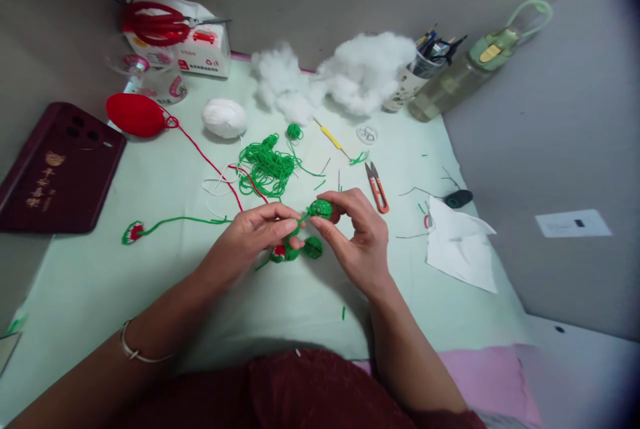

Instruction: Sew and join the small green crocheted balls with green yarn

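Note:
Between the thumb and fingers of my right hand is a small round green crocheted piece. My left hand pinches the green crocheted strand that runs from that piece. Below my left fingertips hang more green parts, among them a red and white bit and a rounded green piece. A loose heap of green yarn lies just beyond my hands. Out to the left, a small red, white and green crocheted piece trails a green strand.
Orange thread snips, a yellow crochet hook and white tissue lie to the right. White stuffing, a green bottle and a pen cup stand behind. Red yarn, white yarn and a dark phone-shaped case are left.

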Action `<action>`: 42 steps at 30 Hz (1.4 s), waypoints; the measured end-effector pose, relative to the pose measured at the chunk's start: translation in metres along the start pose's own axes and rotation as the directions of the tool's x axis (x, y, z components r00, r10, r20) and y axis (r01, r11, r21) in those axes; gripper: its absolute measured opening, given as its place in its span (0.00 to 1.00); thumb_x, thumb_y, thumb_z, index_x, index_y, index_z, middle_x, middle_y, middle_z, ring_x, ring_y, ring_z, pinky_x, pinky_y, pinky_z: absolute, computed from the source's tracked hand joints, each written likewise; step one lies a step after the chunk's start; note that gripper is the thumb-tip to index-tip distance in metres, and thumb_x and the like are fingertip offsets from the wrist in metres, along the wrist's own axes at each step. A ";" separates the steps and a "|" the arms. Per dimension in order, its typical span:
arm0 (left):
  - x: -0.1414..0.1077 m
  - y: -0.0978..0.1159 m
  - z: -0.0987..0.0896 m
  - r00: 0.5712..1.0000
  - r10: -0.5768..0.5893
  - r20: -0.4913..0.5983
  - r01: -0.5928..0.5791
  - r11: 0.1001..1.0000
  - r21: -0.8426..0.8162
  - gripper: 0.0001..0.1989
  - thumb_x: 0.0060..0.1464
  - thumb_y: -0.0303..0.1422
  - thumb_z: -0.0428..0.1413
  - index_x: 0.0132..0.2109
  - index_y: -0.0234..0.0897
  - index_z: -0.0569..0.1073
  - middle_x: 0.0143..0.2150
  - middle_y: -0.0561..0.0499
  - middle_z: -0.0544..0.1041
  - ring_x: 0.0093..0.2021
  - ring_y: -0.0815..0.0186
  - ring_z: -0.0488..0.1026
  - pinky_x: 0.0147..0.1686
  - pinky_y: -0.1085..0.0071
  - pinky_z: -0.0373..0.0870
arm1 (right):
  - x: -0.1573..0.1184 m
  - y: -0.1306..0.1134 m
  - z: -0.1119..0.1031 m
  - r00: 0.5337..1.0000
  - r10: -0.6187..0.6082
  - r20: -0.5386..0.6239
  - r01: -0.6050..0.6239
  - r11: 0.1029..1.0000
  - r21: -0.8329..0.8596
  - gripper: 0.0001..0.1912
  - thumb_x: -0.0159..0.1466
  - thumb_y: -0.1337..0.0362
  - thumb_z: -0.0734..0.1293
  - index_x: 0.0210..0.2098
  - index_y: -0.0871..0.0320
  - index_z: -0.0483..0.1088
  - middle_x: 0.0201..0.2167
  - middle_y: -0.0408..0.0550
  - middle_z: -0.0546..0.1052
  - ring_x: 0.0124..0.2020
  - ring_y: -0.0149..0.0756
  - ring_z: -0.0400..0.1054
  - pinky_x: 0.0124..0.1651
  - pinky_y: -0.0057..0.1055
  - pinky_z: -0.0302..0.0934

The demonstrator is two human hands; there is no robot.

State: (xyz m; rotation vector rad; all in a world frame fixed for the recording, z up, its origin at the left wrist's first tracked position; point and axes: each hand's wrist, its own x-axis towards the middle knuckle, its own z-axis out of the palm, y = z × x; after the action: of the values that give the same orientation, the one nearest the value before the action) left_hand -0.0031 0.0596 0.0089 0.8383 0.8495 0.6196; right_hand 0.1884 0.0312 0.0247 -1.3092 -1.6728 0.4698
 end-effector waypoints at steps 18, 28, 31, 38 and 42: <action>-0.001 0.002 0.001 0.994 0.073 -0.076 -0.074 0.997 -0.008 0.07 0.54 0.36 0.64 0.38 0.40 0.77 0.34 0.52 0.79 0.35 0.67 0.77 0.34 0.73 0.70 | -0.001 0.002 0.002 0.995 0.042 0.095 -0.044 0.999 0.023 0.11 0.66 0.63 0.70 0.48 0.54 0.73 0.34 0.45 0.72 0.34 0.33 0.67 0.40 0.34 0.65; 0.002 0.001 0.007 0.987 0.102 -0.122 -0.105 0.994 -0.011 0.07 0.53 0.34 0.65 0.35 0.39 0.75 0.41 0.50 0.82 0.45 0.63 0.80 0.48 0.67 0.74 | -0.002 0.007 -0.001 0.956 0.292 -0.027 -0.273 0.919 0.286 0.16 0.72 0.62 0.62 0.57 0.52 0.68 0.27 0.41 0.73 0.28 0.31 0.67 0.34 0.31 0.65; 0.002 0.001 0.009 0.980 0.133 -0.145 -0.128 0.991 0.043 0.07 0.52 0.34 0.66 0.33 0.38 0.75 0.41 0.50 0.80 0.46 0.62 0.80 0.47 0.68 0.74 | -0.001 0.006 -0.002 0.927 0.375 0.014 -0.353 0.857 0.376 0.15 0.70 0.60 0.65 0.55 0.53 0.67 0.25 0.41 0.74 0.27 0.32 0.68 0.32 0.31 0.65; 0.001 0.000 0.008 0.982 0.125 -0.143 -0.115 0.990 0.078 0.09 0.52 0.35 0.65 0.33 0.37 0.73 0.43 0.48 0.81 0.45 0.62 0.80 0.43 0.69 0.74 | 0.000 0.002 -0.001 0.920 0.383 0.085 -0.383 0.827 0.413 0.04 0.62 0.62 0.72 0.33 0.56 0.76 0.34 0.45 0.76 0.31 0.30 0.68 0.31 0.29 0.63; 0.001 -0.001 0.006 0.985 0.098 -0.140 -0.090 0.994 0.058 0.10 0.52 0.37 0.65 0.34 0.37 0.73 0.43 0.47 0.82 0.43 0.61 0.80 0.40 0.68 0.75 | -0.002 0.001 0.003 0.898 0.422 0.128 -0.431 0.781 0.451 0.06 0.61 0.61 0.73 0.33 0.56 0.75 0.31 0.43 0.75 0.26 0.28 0.66 0.28 0.29 0.62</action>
State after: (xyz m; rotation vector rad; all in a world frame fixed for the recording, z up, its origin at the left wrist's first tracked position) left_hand 0.0032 0.0576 0.0097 0.8925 0.9627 0.7502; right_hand 0.1862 0.0306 0.0220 -1.3030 -1.1539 1.0929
